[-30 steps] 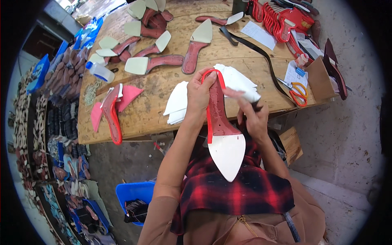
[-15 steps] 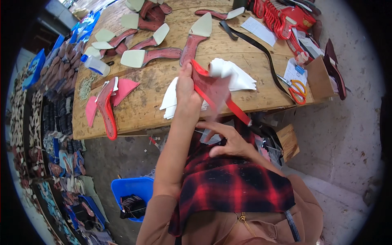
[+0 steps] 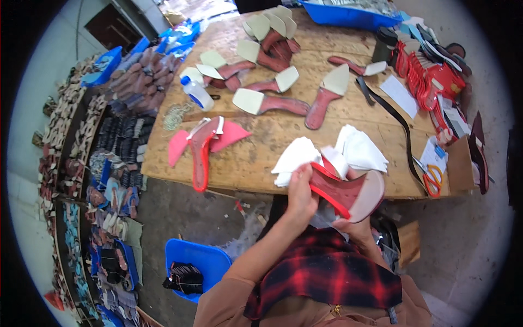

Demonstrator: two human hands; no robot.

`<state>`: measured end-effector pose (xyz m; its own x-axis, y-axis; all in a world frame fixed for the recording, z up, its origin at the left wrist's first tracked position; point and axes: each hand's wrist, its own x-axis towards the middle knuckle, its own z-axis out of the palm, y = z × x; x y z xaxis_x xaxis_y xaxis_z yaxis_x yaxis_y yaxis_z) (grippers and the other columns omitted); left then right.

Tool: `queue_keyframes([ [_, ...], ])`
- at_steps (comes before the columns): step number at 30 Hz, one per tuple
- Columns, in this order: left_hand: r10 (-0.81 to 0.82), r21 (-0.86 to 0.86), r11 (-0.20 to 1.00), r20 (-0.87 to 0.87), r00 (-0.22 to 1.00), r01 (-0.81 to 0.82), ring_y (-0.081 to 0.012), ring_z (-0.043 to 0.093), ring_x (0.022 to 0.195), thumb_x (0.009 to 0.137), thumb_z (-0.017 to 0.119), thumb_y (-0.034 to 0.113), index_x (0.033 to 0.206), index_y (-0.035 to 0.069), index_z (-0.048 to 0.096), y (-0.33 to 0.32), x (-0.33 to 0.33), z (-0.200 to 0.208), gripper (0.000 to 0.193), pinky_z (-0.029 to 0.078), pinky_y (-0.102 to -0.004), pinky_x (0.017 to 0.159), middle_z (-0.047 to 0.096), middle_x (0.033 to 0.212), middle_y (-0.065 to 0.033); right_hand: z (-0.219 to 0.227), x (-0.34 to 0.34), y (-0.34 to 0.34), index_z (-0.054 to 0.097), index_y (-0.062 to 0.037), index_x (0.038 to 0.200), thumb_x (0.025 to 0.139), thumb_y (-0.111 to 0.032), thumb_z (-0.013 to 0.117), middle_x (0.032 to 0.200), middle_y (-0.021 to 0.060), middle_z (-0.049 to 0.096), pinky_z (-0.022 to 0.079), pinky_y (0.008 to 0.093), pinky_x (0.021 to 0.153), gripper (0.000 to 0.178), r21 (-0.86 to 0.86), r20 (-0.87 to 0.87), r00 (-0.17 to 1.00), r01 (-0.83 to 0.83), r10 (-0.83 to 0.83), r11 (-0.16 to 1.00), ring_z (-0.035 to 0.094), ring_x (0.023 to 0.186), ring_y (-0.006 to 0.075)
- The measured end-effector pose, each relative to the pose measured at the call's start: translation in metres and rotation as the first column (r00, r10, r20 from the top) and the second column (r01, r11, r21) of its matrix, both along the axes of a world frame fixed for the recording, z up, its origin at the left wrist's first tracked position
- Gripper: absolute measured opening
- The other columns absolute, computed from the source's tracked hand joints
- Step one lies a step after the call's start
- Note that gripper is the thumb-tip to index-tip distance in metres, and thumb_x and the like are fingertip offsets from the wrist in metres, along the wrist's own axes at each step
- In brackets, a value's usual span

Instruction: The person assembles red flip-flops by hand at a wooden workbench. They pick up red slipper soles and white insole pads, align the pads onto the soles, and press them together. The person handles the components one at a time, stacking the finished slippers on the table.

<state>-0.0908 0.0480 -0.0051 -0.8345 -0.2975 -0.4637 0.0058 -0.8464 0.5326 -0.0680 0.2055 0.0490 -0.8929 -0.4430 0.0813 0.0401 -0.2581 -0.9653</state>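
Note:
Both my hands hold a red-edged shoe insole (image 3: 338, 191) above the table's near edge. Its middle is dark red and its broad end pale pinkish. My left hand (image 3: 303, 193) is closed on one end, thumb along the red edge. From below and behind, my right hand (image 3: 357, 228) grips the broad end; the insole covers part of its fingers. A whitish flap (image 3: 334, 161) stands up at the insole's far edge. Just beyond lie white fabric pieces (image 3: 362, 150). Another red-edged insole (image 3: 201, 161) rests on pink pieces (image 3: 231, 140) to the left.
Several pale-ended insoles (image 3: 283, 104) lie across the wooden table (image 3: 256, 141). A white bottle with a blue cap (image 3: 199, 95) stands left. Orange-handled scissors (image 3: 433, 180) and a black strap (image 3: 400, 117) lie right. A blue bin (image 3: 212, 264) is on the floor.
My right hand, apart with spread fingers before, now grips the insole. The insole has come down and turned, its broad end to the right. The view has shifted, moving the table rightward in it.

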Motion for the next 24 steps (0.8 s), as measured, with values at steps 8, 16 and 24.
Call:
queue_keyframes([
  [8, -0.542, -0.98, 0.077, 0.116, 0.833, 0.186, -0.0215, 0.06, 0.098, 0.074, 0.082, 0.032, 0.118, -0.001, 0.055, -0.032, 0.038, 0.072, 0.062, 0.049, -0.0325, 0.085, 0.06, 0.105, -0.0095, 0.03, -0.018, 0.02, 0.031, -0.0004, 0.146, 0.094, -0.05, 0.05, 0.105, 0.0132, 0.065, 0.036, 0.0198, 0.04, 0.074, -0.337, 0.248, 0.969, 0.089, -0.003, 0.937, 0.062, 0.065, 0.0098],
  [16, -0.712, -0.703, 0.463, 0.068, 0.699, 0.54, -0.0119, 0.058, 0.091, 0.074, 0.082, 0.019, 0.117, -0.001, 0.058, -0.014, 0.035, 0.102, 0.053, 0.048, -0.0287, 0.081, 0.063, 0.102, -0.0044, 0.035, -0.012, 0.037, 0.048, -0.0032, 0.131, 0.093, -0.031, 0.062, 0.1, 0.0133, 0.067, 0.032, 0.0187, 0.037, 0.049, -0.141, 0.22, 0.966, 0.17, -0.136, 0.975, 0.063, 0.058, 0.0112],
  [24, -0.896, -0.666, 0.274, 0.085, 0.435, 0.694, -0.0131, 0.055, 0.107, 0.07, 0.082, 0.015, 0.131, -0.002, 0.054, -0.023, 0.041, 0.102, 0.069, 0.043, -0.027, 0.096, 0.059, 0.118, -0.0055, 0.029, -0.012, 0.012, 0.058, -0.0015, 0.116, 0.103, -0.052, 0.032, 0.095, 0.0159, 0.069, 0.037, 0.0183, 0.04, 0.059, -0.294, 0.662, 0.75, 0.265, -0.005, 0.918, 0.063, 0.058, 0.0121],
])
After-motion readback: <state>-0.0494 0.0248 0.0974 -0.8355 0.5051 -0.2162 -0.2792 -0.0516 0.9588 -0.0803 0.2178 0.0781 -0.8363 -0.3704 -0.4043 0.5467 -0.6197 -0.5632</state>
